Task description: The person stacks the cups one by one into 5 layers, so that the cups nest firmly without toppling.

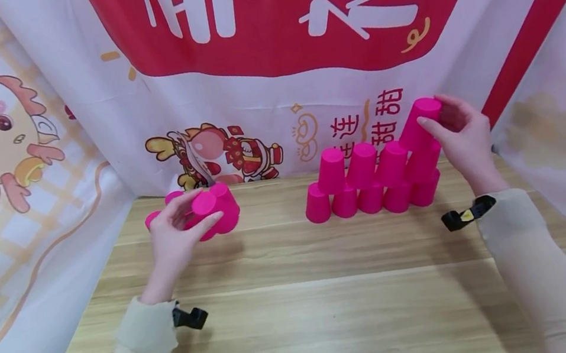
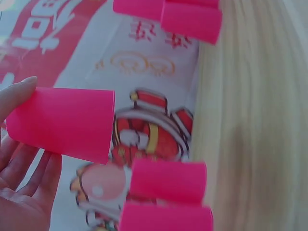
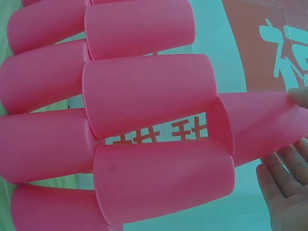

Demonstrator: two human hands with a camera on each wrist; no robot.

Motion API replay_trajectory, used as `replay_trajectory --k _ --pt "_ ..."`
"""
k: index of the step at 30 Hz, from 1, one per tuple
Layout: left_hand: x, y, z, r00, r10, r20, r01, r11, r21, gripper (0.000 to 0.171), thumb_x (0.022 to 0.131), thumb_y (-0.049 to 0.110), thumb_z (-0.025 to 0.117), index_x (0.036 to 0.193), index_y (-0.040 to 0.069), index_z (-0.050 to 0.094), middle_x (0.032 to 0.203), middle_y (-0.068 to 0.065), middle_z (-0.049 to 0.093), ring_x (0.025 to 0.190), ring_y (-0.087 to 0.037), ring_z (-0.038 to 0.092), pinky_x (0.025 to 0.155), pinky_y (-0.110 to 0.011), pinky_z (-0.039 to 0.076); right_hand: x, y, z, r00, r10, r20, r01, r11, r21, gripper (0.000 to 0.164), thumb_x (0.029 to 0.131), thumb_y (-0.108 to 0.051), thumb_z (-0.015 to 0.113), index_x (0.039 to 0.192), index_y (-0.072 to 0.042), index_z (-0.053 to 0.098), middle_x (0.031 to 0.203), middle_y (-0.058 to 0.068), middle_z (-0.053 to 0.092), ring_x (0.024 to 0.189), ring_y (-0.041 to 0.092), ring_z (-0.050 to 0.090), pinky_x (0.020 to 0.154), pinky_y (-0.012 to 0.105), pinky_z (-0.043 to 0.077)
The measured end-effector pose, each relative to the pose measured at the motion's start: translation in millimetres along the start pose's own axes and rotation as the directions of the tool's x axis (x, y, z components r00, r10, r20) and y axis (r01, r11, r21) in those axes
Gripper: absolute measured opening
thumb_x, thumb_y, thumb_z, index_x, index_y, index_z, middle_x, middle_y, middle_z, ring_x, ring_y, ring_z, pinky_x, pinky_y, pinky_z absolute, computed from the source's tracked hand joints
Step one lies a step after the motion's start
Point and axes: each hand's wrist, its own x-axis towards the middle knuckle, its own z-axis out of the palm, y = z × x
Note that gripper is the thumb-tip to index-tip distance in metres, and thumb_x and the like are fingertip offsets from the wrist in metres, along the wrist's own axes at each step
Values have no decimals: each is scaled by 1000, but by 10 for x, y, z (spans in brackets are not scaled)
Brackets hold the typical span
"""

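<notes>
My left hand [image 1: 170,239] grips an upside-down pink cup [image 1: 204,203] between thumb and fingers; in the left wrist view this cup [image 2: 65,124] is held apart from the cups nearby. Other pink cups [image 1: 227,210] stand just behind and beside it, partly hidden by the hand. On the right, my right hand [image 1: 466,137] holds another pink cup [image 1: 421,118] at the top right of a stepped stack [image 1: 370,201] of upside-down cups in two rows. In the right wrist view, the rim of the held cup [image 3: 264,125] meets the tops of two upper-row cups [image 3: 163,178].
The wooden table [image 1: 301,317] spreads in front of both arms. Behind the cups hangs a printed cloth [image 1: 275,118], with more cloth walls on the left [image 1: 45,243] and right [image 1: 553,105]. A black wrist camera [image 1: 467,215] is strapped to the right wrist, another [image 1: 191,318] to the left.
</notes>
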Motion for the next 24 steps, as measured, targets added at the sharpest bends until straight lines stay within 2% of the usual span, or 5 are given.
replay_trajectory --k 7,13,14,19,24 --pt "93 251 508 992 62 107 -54 995 -79 57 83 29 88 135 20 67 128 3 67 112 -17 64 95 -33 55 -6 -10 -4 1000 4 4 -4 1000 -19 74 84 -56 76 150 -36 49 147 -5 53 128 22 52 104 31 48" --pt "135 496 880 974 131 184 -100 981 -168 55 84 14 86 135 16 65 128 0 67 112 -18 63 97 -35 53 -12 -12 -21 1000 6 6 -6 1000 -24 74 84 -56 76 150 -36 49 147 -4 53 128 22 52 104 31 48" --pt "134 573 919 971 145 192 -110 977 -182 55 85 12 86 136 14 65 128 -1 67 112 -18 63 98 -34 53 -13 -12 -24 1000 7 7 -7 1000 -22 74 84 -56 76 150 -36 49 147 -4 53 128 22 52 104 31 48" --pt "230 729 1099 955 225 192 -177 955 -237 56 85 15 86 136 18 64 129 2 67 112 -14 64 99 -32 52 -17 -18 -34 1000 9 16 -9 1000 -24 75 84 -55 76 151 -36 48 147 -3 53 128 22 51 104 31 48" --pt "363 811 1244 950 252 185 -191 937 -294 53 84 20 87 133 20 65 125 6 68 113 -13 64 96 -38 54 -12 -26 -41 1000 10 22 -10 999 -31 76 84 -56 76 151 -35 48 147 -3 53 128 23 52 104 31 48"
